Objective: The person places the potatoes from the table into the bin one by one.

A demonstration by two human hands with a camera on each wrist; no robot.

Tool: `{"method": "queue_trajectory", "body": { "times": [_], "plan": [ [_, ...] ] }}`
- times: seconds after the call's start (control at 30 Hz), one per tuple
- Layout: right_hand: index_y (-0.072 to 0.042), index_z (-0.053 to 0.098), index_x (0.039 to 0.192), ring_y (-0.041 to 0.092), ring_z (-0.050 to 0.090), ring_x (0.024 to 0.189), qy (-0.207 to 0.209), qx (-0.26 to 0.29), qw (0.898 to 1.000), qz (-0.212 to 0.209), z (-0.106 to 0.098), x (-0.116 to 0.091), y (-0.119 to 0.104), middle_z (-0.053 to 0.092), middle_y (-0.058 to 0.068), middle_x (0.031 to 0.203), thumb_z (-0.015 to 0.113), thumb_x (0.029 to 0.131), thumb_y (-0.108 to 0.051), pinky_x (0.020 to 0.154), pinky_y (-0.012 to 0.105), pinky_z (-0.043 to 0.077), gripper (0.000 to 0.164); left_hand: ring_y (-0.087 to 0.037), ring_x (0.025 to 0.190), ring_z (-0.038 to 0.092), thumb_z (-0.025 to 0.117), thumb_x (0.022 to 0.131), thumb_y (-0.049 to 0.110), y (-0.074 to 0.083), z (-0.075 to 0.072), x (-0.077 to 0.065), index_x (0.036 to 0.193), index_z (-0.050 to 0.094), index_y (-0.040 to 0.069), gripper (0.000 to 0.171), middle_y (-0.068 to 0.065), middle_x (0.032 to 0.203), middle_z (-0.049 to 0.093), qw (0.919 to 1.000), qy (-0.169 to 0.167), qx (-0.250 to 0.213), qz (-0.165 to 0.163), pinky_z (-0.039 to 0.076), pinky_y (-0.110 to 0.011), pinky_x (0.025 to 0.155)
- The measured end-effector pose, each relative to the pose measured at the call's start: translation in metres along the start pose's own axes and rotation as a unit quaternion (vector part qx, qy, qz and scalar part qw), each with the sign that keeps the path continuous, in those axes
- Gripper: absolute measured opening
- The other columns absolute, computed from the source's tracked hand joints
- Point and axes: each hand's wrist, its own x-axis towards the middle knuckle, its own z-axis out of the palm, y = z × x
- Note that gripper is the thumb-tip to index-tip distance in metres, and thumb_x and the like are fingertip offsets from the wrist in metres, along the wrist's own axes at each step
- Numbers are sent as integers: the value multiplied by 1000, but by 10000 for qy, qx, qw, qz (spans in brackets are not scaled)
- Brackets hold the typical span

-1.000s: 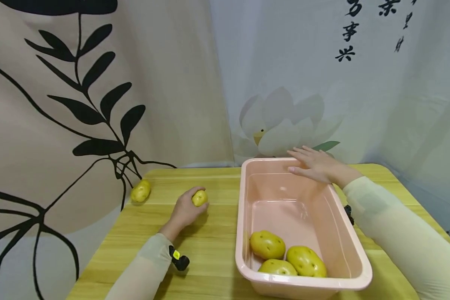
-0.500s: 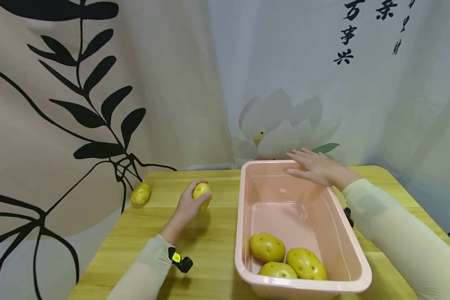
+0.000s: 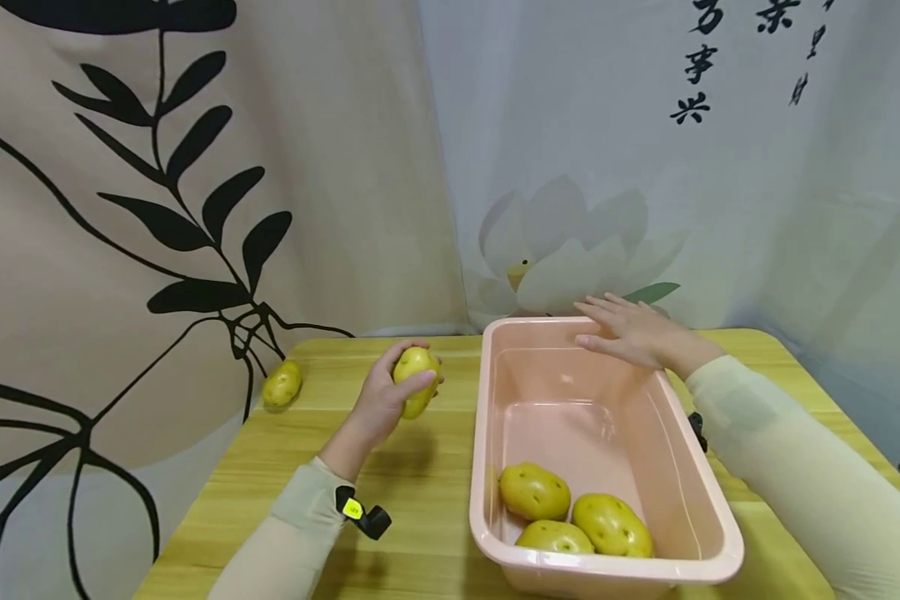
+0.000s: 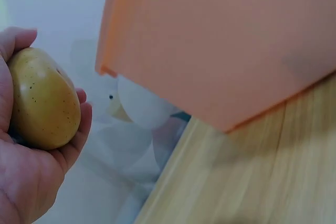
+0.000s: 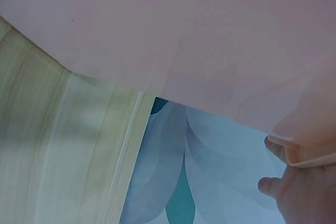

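Observation:
My left hand (image 3: 381,398) grips a yellow potato (image 3: 417,382) above the table, left of a pink plastic tub (image 3: 489,433). In the left wrist view the fingers curl round the potato (image 4: 44,98), whose dotted side shows. My right hand (image 3: 633,332) rests across the tub's far right corner, fingers stretched out over the rim. The right wrist view shows part of that hand (image 5: 304,195) at the rim, below the tub's outer wall (image 5: 157,35). Three potatoes lie at the tub's near end: one on the left (image 3: 535,492), one on the right (image 3: 612,523), one in front (image 3: 555,537).
Another potato (image 3: 282,384) sits at the left edge of the wooden table (image 3: 420,517). Behind the table hangs a printed curtain (image 3: 360,167) with black leaves and a pale flower. A black wrist camera (image 3: 363,514) is strapped to the left sleeve.
My left hand has raised the potato off the table and moved it a little to the right and away from me, turning it upright. The right hand stays on the tub's corner.

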Motion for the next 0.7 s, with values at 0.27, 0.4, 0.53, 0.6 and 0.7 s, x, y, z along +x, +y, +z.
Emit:
{"method": "queue_trajectory", "body": {
  "times": [0.27, 0.4, 0.53, 0.6, 0.7],
  "plan": [
    [-22, 23, 154, 38, 9, 145, -69, -24, 9999, -76, -2, 0, -2, 19, 10, 159, 36, 92, -69, 107, 69, 10, 79, -34, 102, 61, 68, 87, 7, 15, 10, 0, 127, 47, 9, 45, -31, 127, 46, 9993, -236, -252, 138, 54, -39, 83],
    [-21, 22, 154, 38, 9, 145, -126, -48, 9998, -109, -3, 0, -3, 18, 11, 159, 36, 93, -68, 107, 68, 10, 78, -37, 105, 59, 64, 88, 9, 24, 14, -1, 131, 47, 9, 46, -26, 125, 49, 9982, -296, -478, 198, 53, -38, 85],
    [-21, 23, 154, 38, 9, 145, -101, -30, 9999, -88, -4, -2, -3, 19, 11, 159, 36, 93, -68, 107, 68, 10, 78, -35, 105, 59, 61, 89, 11, 32, 19, 1, 134, 47, 8, 47, -27, 126, 49, 9974, -402, -533, 270, 53, -38, 85],
    [-20, 23, 154, 39, 9, 145, -116, -23, 9999, -71, -5, -3, -3, 18, 11, 159, 37, 93, -67, 107, 69, 9, 78, -33, 105, 60, 60, 90, 12, 37, 22, 1, 135, 46, 8, 47, -24, 126, 51, 9973, -451, -479, 321, 53, -37, 85],
    [-22, 21, 155, 39, 9, 145, -158, -21, 9999, -42, -5, -3, -3, 17, 10, 159, 36, 93, -67, 107, 69, 9, 78, -30, 105, 61, 59, 91, 14, 42, 26, 2, 135, 46, 9, 47, -17, 123, 55, 9972, -511, -404, 376, 52, -35, 84]
  ]
}}
